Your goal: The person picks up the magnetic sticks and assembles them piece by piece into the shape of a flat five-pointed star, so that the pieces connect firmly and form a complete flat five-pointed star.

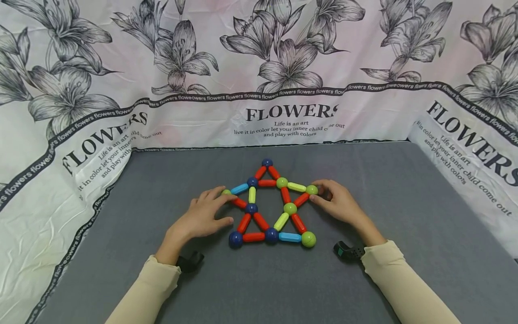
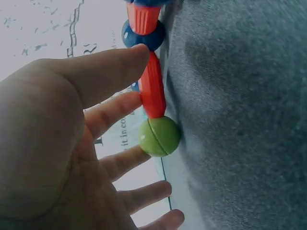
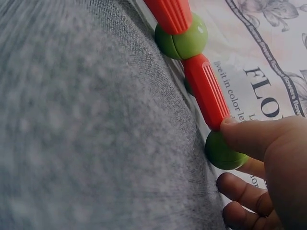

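Note:
A star-shaped figure of magnetic balls and rods lies flat on the grey cloth, with a dark blue ball (image 1: pixel 267 162) at its far tip. Red rods (image 1: pixel 253 237), yellow-green rods (image 1: pixel 281 222) and light blue rods (image 1: pixel 290 237) link blue and green balls. My left hand (image 1: pixel 202 216) is at the left tip, its fingers spread and fairly straight, touching a green ball (image 2: pixel 159 136); the thumb lies near a red rod (image 2: pixel 152 88). At the right tip, my right hand (image 1: pixel 340 202) pinches a green ball (image 3: pixel 224 152), thumb over the end of its red rod (image 3: pixel 206 88).
The grey cloth (image 1: pixel 259 288) covers the table around the figure. White flower-printed fabric (image 1: pixel 283 121) stands behind and along both sides. Dark straps with small devices (image 1: pixel 348 251) sit at both wrists, below the beige sleeves (image 1: pixel 404 279).

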{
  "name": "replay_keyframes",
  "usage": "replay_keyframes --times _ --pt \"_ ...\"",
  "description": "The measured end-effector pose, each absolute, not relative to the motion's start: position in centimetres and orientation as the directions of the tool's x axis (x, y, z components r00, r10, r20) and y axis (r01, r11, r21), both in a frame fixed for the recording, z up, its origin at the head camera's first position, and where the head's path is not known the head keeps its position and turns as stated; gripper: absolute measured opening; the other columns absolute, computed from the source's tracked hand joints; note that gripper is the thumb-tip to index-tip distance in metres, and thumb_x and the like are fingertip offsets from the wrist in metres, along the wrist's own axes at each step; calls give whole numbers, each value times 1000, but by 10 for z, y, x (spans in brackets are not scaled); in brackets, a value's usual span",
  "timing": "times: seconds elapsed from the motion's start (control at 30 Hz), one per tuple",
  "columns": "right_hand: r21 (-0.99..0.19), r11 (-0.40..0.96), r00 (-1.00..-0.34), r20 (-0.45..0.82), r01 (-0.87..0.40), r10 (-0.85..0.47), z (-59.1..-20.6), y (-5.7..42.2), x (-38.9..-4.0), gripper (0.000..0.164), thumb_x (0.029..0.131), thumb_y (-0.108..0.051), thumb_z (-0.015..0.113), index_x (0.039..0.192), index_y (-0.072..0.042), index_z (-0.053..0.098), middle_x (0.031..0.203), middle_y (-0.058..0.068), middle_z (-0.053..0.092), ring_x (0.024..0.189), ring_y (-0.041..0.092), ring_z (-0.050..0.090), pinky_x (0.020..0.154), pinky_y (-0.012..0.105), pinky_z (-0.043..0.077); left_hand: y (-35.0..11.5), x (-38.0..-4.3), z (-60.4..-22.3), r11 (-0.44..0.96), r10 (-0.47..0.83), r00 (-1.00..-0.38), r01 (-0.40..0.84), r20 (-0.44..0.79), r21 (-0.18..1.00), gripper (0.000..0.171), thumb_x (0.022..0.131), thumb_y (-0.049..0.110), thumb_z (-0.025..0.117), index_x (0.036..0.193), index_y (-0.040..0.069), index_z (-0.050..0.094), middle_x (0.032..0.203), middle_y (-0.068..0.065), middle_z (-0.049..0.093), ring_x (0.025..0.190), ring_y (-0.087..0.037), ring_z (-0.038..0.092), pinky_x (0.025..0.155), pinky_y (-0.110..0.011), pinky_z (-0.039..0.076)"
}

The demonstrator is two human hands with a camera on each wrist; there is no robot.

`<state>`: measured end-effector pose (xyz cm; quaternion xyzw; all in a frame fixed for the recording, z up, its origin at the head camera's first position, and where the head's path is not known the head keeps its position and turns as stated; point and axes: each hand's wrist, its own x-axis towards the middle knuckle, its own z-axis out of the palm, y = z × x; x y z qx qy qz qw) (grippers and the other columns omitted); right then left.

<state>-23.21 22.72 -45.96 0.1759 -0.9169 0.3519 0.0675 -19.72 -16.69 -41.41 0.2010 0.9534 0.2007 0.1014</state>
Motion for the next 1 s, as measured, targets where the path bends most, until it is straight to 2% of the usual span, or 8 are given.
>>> replay_keyframes --times 0.2,0.37,0.57,0.83,0.93,1.0 --pt "-644 685 -939 190 -340 -287 -457 228 -231 30 93 -21 75 119 -10 69 101 9 67 76 17 51 66 28 42 -164 -194 -411 823 435 -895 351 -96 447 40 94 37 72 132 28 62 148 -9 46 133 -35 44 105 -63 35" --pt "-655 681 -941 158 -327 -300 -456 229 -230 29 92 -22 74 119 -11 68 102 9 68 73 16 52 63 28 44 -165 -193 -409 819 446 -889 360 -100 447 39 96 34 71 133 26 63 146 -9 47 127 -34 48 103 -62 38" --pt "-666 673 -941 151 -323 -302 -456 229 -230 30 92 -21 74 120 -10 68 102 9 68 72 15 52 62 28 44 -167 -193 -412 815 464 -880 376 -107 440 48 97 35 70 142 22 58 152 -11 48 134 -37 46 106 -65 36" --pt "-665 669 -938 162 -334 -307 -455 229 -231 29 92 -20 75 119 -10 69 101 8 68 71 15 51 62 27 43 -166 -194 -413 813 473 -875 388 -105 434 52 96 36 70 145 23 56 155 -12 45 138 -39 44 106 -67 35" --pt "-656 665 -931 186 -356 -315 -456 229 -230 33 92 -20 75 122 -8 68 104 10 67 78 18 52 69 30 43 -163 -193 -415 816 472 -877 395 -92 423 55 96 34 70 148 24 53 158 -13 42 142 -41 40 107 -68 34" --pt "-648 660 -922 211 -380 -324 -457 229 -231 40 91 -20 75 128 -7 66 112 12 66 88 22 53 77 34 42 -159 -193 -417 813 475 -877 407 -71 415 58 96 32 71 150 26 51 162 -12 38 147 -43 34 110 -70 30"
